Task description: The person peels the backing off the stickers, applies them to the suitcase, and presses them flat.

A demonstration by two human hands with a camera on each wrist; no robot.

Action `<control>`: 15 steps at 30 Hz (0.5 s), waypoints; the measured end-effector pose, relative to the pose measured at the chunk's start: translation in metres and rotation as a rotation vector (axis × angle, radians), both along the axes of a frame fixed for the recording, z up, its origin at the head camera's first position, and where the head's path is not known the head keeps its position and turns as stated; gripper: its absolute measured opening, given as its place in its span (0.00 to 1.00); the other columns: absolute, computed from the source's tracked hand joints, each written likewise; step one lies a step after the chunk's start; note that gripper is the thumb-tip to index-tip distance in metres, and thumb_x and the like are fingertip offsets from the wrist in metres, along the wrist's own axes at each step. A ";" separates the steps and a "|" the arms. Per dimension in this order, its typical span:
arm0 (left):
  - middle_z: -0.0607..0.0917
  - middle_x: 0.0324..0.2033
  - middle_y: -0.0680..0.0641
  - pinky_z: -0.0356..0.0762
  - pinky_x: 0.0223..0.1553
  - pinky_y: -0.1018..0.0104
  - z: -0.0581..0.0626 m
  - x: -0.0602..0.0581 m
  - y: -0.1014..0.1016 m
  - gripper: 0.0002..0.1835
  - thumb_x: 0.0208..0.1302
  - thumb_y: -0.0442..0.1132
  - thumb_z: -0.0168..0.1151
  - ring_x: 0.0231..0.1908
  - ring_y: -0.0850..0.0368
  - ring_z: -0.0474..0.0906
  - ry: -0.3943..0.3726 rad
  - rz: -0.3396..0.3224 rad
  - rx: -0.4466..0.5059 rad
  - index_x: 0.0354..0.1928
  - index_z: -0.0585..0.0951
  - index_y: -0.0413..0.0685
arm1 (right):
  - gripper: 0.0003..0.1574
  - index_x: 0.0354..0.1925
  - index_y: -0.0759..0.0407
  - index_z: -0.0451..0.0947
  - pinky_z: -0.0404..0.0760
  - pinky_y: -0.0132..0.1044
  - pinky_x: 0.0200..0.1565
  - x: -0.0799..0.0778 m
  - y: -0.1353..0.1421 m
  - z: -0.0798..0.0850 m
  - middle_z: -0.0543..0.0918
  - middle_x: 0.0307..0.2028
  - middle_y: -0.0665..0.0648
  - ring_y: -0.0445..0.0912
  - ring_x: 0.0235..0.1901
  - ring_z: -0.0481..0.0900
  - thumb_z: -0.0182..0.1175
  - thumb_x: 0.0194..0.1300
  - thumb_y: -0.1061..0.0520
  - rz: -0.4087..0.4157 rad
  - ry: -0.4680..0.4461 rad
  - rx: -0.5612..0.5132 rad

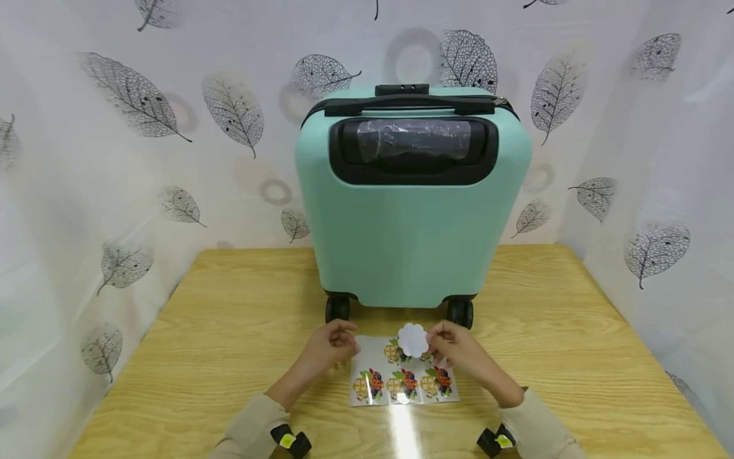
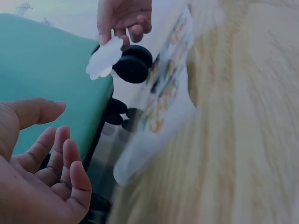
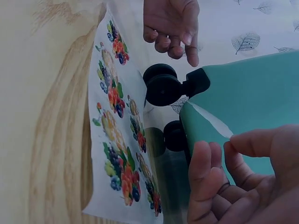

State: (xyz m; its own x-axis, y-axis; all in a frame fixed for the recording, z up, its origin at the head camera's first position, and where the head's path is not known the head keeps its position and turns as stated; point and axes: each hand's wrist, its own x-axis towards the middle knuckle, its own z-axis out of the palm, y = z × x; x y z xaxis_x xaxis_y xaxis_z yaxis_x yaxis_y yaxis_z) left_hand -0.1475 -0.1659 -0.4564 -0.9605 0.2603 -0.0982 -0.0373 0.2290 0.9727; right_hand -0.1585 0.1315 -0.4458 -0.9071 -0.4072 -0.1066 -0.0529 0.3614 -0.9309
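Between the thumb and a finger of my right hand [image 1: 455, 347] I pinch a white scalloped sticker [image 1: 413, 340] by its edge, its plain side toward the head camera. A sheet of fruit stickers [image 1: 403, 386] lies below it on the table, with several printed fruit clusters showing. The peeled sticker overlaps the sheet's upper row in the head view. My left hand [image 1: 328, 347] hovers at the sheet's upper left corner, fingers loosely bent and holding nothing. In the left wrist view the thumb and fingers of the left hand [image 2: 46, 158] are apart.
A mint green suitcase [image 1: 401, 242] stands upright just behind the sheet, its black wheels [image 1: 337, 307] on the wooden table [image 1: 229, 357]. A black handle recess [image 1: 413, 172] with clear film is near its top. A leaf-patterned curtain [image 1: 229, 191] hangs behind the table.
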 end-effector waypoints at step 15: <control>0.81 0.35 0.47 0.73 0.33 0.73 0.021 0.000 0.042 0.19 0.60 0.33 0.65 0.32 0.62 0.73 0.060 -0.112 0.019 0.53 0.76 0.34 | 0.15 0.43 0.71 0.71 0.75 0.34 0.24 -0.001 -0.009 0.007 0.79 0.32 0.68 0.41 0.24 0.78 0.50 0.73 0.56 0.006 0.019 -0.041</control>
State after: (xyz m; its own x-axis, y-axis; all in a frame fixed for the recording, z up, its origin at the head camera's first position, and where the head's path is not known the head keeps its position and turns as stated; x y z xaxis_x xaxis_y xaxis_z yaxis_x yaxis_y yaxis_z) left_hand -0.1478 -0.1237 -0.4358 -0.9294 0.3675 -0.0354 0.0459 0.2101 0.9766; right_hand -0.1592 0.1226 -0.4385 -0.9063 -0.4163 -0.0725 -0.0726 0.3224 -0.9438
